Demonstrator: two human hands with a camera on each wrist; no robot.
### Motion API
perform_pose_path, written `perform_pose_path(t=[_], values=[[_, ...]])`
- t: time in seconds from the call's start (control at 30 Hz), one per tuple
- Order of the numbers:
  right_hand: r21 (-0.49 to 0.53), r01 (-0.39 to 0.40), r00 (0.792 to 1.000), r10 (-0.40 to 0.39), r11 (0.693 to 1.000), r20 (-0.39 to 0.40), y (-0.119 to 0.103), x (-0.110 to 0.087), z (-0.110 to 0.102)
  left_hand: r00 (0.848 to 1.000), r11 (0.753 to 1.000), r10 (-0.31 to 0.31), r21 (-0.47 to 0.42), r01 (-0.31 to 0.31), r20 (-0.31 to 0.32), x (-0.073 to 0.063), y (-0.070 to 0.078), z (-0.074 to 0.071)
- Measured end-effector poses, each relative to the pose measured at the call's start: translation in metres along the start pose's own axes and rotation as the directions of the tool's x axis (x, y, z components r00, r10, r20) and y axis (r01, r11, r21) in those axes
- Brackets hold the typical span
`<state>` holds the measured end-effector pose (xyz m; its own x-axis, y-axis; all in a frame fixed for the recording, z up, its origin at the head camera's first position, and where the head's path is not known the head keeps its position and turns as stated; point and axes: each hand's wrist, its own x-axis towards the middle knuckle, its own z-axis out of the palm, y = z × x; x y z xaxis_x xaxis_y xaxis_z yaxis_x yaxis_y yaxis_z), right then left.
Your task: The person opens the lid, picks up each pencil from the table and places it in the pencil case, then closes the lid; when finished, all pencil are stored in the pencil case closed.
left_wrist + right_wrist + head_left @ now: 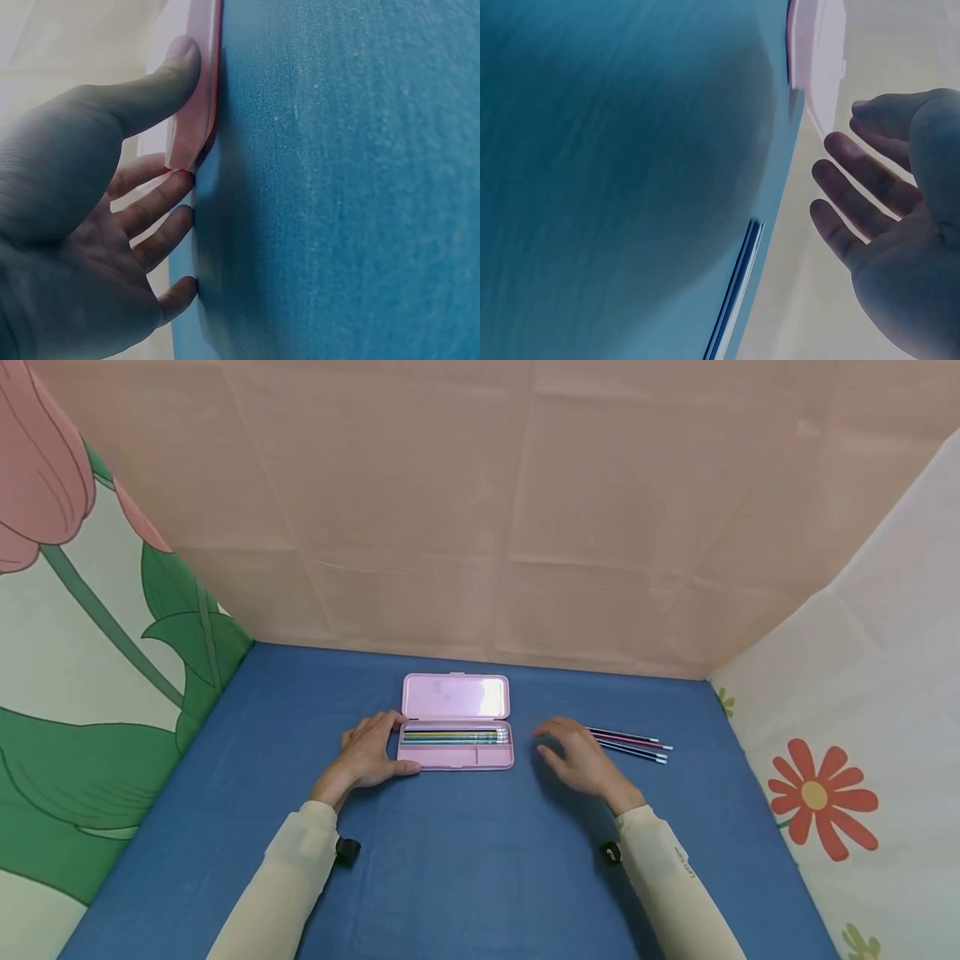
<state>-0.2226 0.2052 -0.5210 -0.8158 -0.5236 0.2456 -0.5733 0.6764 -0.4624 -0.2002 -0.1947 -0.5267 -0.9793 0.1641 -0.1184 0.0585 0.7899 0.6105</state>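
A pink pencil case (456, 758) lies on the blue cloth with its lid (442, 696) raised toward the back. Several pencils (450, 737) are side by side in its rear compartment. My left hand (365, 756) holds the case by its left end, thumb at the front corner and forefinger near the hinge side. In the left wrist view, the thumb (176, 79) presses on the case's front wall. To the right of the case, my right hand (579, 758) hovers with relaxed fingers and nothing in them. Several dark pencils (633, 745) lie beside it, their near ends hidden behind the hand.
Blue cloth (465, 860) covers the table. A beige sheet (480, 527) hangs along the back edge. Printed panels stand at the sides, with a tulip pattern (45, 460) on the left and a red flower (821, 797) on the right.
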Motion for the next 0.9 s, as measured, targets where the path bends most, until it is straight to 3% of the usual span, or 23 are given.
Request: perform_pose_path(t=[0.33, 0.9], values=[[-0.010, -0.087, 0.996, 0.086, 0.996, -0.016, 0.023, -0.027, -0.019, 1.000, 1.000, -0.005, 0.003, 0.005, -0.008, -0.003, 0.001, -0.001], [-0.073, -0.248, 0.968, 0.245, 0.966, -0.049, 0.078, -0.077, -0.051, 1.000, 1.000, -0.010, 0.009, 0.010, 0.005, 0.001, -0.001, 0.001]])
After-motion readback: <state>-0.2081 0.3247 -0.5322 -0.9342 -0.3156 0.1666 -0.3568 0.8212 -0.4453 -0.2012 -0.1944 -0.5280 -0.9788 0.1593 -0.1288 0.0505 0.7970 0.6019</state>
